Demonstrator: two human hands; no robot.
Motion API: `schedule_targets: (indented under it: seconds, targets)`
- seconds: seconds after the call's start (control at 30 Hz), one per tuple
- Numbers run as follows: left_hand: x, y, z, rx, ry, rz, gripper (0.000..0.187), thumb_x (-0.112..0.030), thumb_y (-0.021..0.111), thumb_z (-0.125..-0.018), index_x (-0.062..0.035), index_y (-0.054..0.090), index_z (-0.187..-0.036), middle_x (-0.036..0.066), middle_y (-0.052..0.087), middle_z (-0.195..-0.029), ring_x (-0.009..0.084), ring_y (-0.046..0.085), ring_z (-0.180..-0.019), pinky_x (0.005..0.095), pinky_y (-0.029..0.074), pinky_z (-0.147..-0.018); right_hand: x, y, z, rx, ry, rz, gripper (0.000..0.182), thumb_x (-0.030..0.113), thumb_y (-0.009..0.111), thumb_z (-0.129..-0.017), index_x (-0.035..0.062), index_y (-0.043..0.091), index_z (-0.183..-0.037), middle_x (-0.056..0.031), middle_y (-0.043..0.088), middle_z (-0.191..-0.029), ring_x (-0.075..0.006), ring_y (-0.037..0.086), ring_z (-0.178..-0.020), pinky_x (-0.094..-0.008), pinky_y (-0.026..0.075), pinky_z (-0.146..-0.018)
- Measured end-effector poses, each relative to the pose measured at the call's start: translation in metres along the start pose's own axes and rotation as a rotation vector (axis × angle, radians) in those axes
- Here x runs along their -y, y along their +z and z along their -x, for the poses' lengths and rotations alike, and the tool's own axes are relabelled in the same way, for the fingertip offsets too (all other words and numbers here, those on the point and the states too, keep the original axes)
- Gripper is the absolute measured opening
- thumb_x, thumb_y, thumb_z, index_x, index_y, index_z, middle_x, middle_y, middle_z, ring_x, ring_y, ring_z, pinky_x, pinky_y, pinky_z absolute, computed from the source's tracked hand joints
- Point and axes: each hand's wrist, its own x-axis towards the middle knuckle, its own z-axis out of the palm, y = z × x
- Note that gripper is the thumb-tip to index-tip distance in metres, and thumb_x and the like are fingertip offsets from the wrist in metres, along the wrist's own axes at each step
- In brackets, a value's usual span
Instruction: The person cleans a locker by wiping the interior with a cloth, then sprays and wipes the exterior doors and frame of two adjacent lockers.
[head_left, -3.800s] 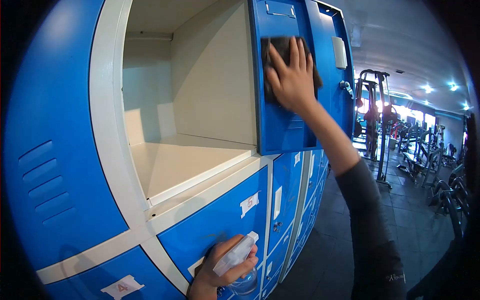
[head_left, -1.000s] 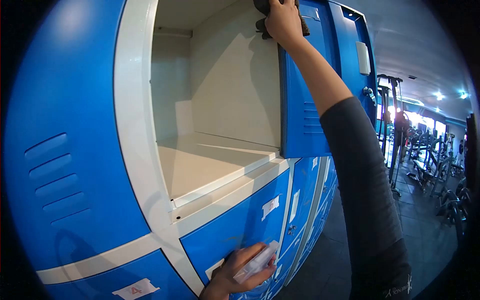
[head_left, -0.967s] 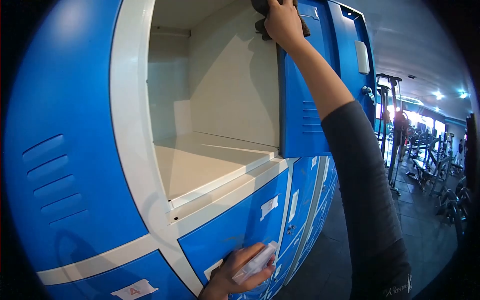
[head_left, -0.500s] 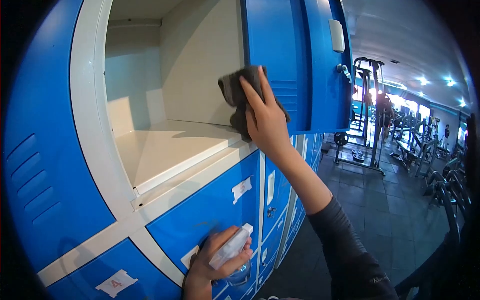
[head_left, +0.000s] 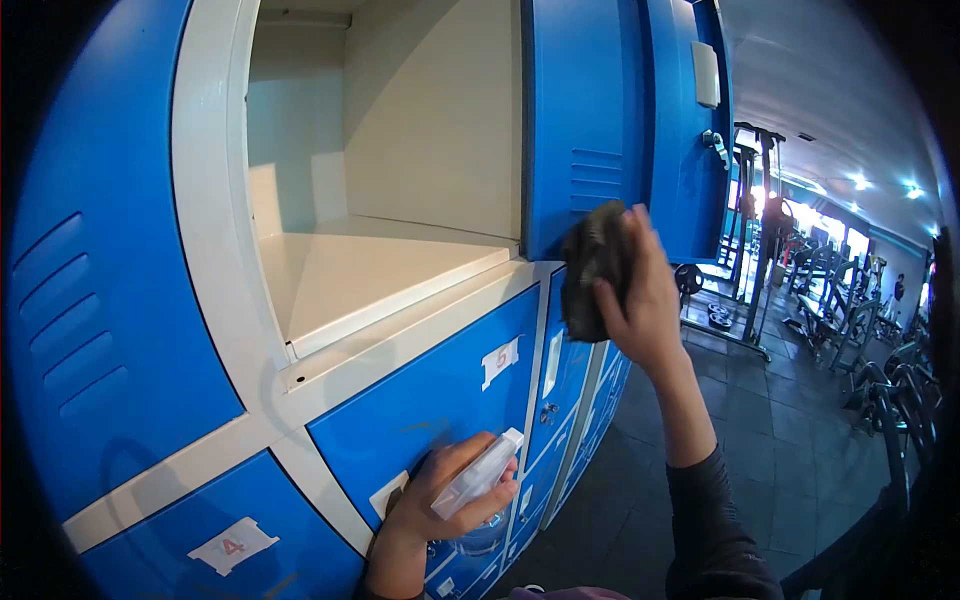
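Observation:
My right hand [head_left: 648,300] grips a dark cloth [head_left: 596,275], held against or close over the lower edge of the open blue locker door [head_left: 585,110]. Behind the door's hinge side, the cream locker compartment [head_left: 390,265] stands open with a bare shelf floor. Lower down, my left hand [head_left: 425,515] is wrapped round a spray bottle [head_left: 480,478] with a white, translucent spray head and a clear body. That hand is in front of the shut blue locker door [head_left: 420,400] labelled 5.
Another locker door [head_left: 170,540] carries a label 4, and a vented blue door [head_left: 110,260] rises at the left. To the right, a weight machine [head_left: 750,230] and rows of gym equipment [head_left: 840,300] stand on a dark tiled floor [head_left: 640,470].
My right hand has moved the cloth right and down, from the door's hinge side to its lower edge. My left hand still holds the bottle. The view has shifted slightly left.

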Motion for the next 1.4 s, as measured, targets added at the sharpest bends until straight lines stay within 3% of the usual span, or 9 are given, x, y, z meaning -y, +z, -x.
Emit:
schedule_targets:
  seconds: [0.1,0.2,0.33,0.43,0.73,0.87,1.03,1.17,1.4]
  targets:
    - [-0.007,0.004,0.004,0.016,-0.044,-0.080,0.018,-0.009,0.069,-0.080,0.0023,0.062,-0.092,0.014,0.062,-0.085,0.0225,0.066,-0.070,0.0296,0.053,-0.060,-0.006,0.012,0.009,-0.004,-0.055,0.184,0.071,0.021,0.071,-0.069,-0.0001,0.045,-0.132,-0.0194,0.050,-0.128,-0.0373,0.048,-0.122,-0.0487,0.031,-0.110]
    - [-0.008,0.004,0.002,0.012,-0.029,-0.040,0.016,-0.007,0.068,-0.081,0.0029,0.062,-0.091,0.015,0.062,-0.085,0.0221,0.066,-0.071,0.0287,0.054,-0.059,0.002,0.014,-0.002,-0.122,-0.107,0.180,0.054,0.025,0.071,-0.065,0.0008,0.057,-0.112,-0.0159,0.056,-0.111,-0.0341,0.052,-0.107,-0.0464,0.039,-0.098]
    - [-0.010,0.002,-0.002,0.031,-0.039,-0.025,0.017,-0.007,0.068,-0.079,0.0036,0.061,-0.090,0.013,0.061,-0.083,0.0186,0.065,-0.066,0.0272,0.052,-0.054,0.018,0.029,-0.021,-0.109,-0.136,-0.004,0.039,0.023,0.065,-0.062,0.0012,0.059,-0.093,-0.0132,0.055,-0.093,-0.0331,0.053,-0.090,-0.0432,0.042,-0.080]
    - [-0.006,0.001,-0.003,0.026,-0.041,0.032,0.018,-0.008,0.068,-0.078,0.0034,0.061,-0.090,0.011,0.061,-0.079,0.0152,0.063,-0.060,0.0255,0.051,-0.052,0.030,0.037,-0.032,-0.081,-0.176,-0.014,0.032,0.021,0.065,-0.061,0.0026,0.060,-0.087,-0.0111,0.057,-0.092,-0.0299,0.056,-0.088,-0.0418,0.043,-0.088]
    - [-0.008,0.001,0.000,0.035,-0.100,0.056,0.021,-0.010,0.068,-0.078,0.0026,0.060,-0.093,0.009,0.063,-0.077,0.0133,0.061,-0.055,0.0244,0.050,-0.053,0.018,0.005,-0.028,0.056,-0.126,0.265,0.027,0.026,0.065,-0.066,0.0101,0.064,-0.087,-0.0046,0.057,-0.094,-0.0239,0.051,-0.104,-0.0557,0.030,-0.093]
    - [-0.005,0.003,0.002,0.027,-0.028,0.062,0.019,-0.010,0.067,-0.080,0.0019,0.060,-0.093,0.009,0.063,-0.078,0.0144,0.062,-0.061,0.0261,0.051,-0.057,-0.010,-0.010,-0.008,0.012,0.006,0.379,0.032,0.027,0.065,-0.065,0.0104,0.065,-0.093,-0.0034,0.057,-0.102,-0.0264,0.045,-0.111,-0.0518,0.025,-0.093]
    - [-0.008,0.002,-0.001,0.100,-0.105,0.105,0.019,-0.011,0.066,-0.081,0.0013,0.059,-0.094,0.009,0.063,-0.079,0.0138,0.062,-0.066,0.0257,0.050,-0.059,0.005,0.011,-0.002,-0.099,0.101,0.334,0.037,0.026,0.064,-0.063,0.0093,0.065,-0.096,-0.0028,0.057,-0.109,-0.0280,0.043,-0.112,-0.0499,0.024,-0.092]
    - [-0.002,0.000,-0.002,0.125,-0.128,0.153,0.020,-0.012,0.066,-0.082,0.0008,0.059,-0.096,0.007,0.063,-0.080,0.0125,0.061,-0.066,0.0248,0.049,-0.059,0.033,0.031,-0.017,-0.070,0.056,0.058,0.034,0.021,0.062,-0.065,0.0084,0.064,-0.096,-0.0044,0.056,-0.108,-0.0277,0.045,-0.110,-0.0472,0.028,-0.089]
    - [-0.001,0.001,-0.003,0.075,-0.179,0.160,0.020,-0.003,0.065,-0.082,-0.0004,0.055,-0.100,0.004,0.055,-0.078,0.0098,0.054,-0.061,0.0245,0.044,-0.055,0.028,0.030,-0.015,-0.076,0.000,0.099,0.033,0.020,0.063,-0.065,0.0088,0.064,-0.095,-0.0057,0.055,-0.102,-0.0282,0.045,-0.109,-0.0455,0.029,-0.090]
